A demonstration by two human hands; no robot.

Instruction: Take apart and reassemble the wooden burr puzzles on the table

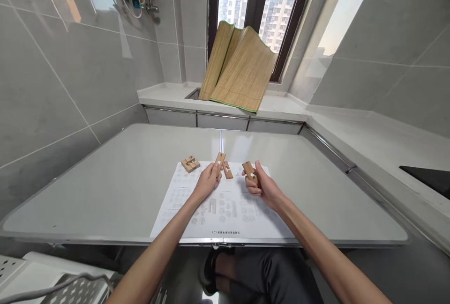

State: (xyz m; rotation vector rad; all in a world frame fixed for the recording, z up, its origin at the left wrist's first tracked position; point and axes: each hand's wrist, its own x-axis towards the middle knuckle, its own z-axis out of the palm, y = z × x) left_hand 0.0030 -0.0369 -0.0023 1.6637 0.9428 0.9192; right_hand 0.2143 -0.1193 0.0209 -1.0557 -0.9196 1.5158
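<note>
My left hand (208, 181) pinches a flat wooden puzzle piece (220, 158) that points up and away from me. A second flat wooden puzzle piece (250, 171), with a cut-out at its edge, is gripped between the thumb and fingers of my right hand (263, 184). Between the hands a reddish-brown notched piece (227, 171) lies on a printed sheet (218, 224). To the left, a small stack of interlocked wooden pieces (190, 164) rests at the sheet's far left corner. The fingers partly cover both held pieces.
The sheet lies on a pale folding table (105, 191) with a centre seam. Behind it, a bamboo mat (242, 70) leans on a white ledge (281, 103) by the window. A white counter (386, 130) runs along the right. A white plastic rack (52, 276) stands at lower left.
</note>
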